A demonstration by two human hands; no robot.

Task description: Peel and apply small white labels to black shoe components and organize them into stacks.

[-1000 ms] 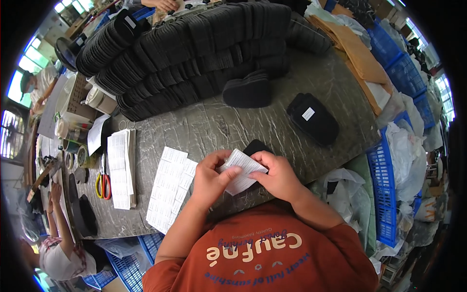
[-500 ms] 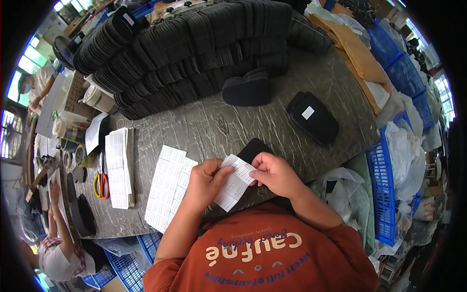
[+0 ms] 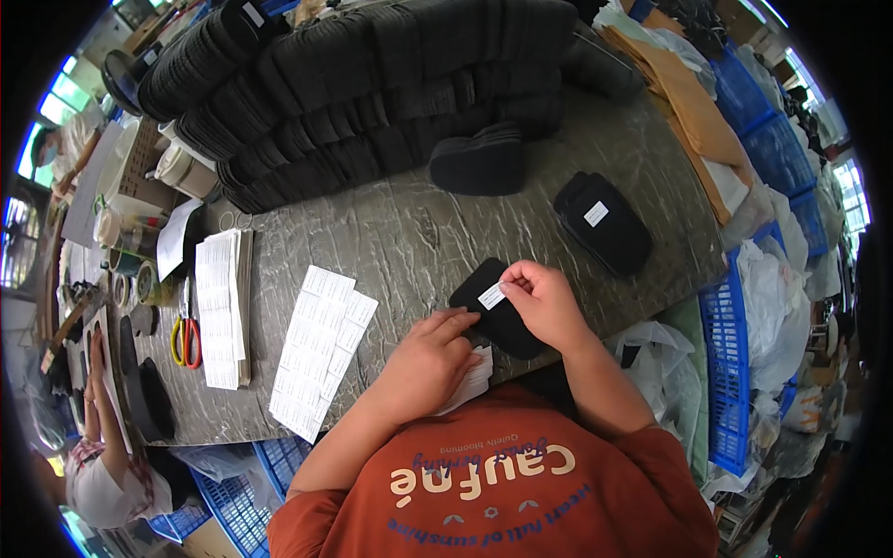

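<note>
A black insole-shaped pad (image 3: 510, 327) lies in front of me near the table's front edge. My right hand (image 3: 539, 299) pinches the corner of a small white label (image 3: 491, 297) that lies against the pad's upper part. My left hand (image 3: 430, 361) is to the left, its fingertips at the pad's edge beside the label. A white sheet of labels (image 3: 470, 383) sticks out from under that hand, partly hidden, its lower fingers curled on it. Farther right sits a small pile of black pads (image 3: 603, 228), the top one bearing a white label.
Long rows of stacked black pads (image 3: 372, 93) fill the table's far side, with a smaller stack (image 3: 477, 163) before them. Left are label sheets (image 3: 321, 344), a paper stack (image 3: 219, 312) and scissors (image 3: 186, 340). Blue crates (image 3: 727, 372) stand right; a co-worker (image 3: 116, 460) is at left.
The label sheet has gone down under my left hand. My right hand has brought a single label onto the black pad, and my left fingers have come to the pad's edge.
</note>
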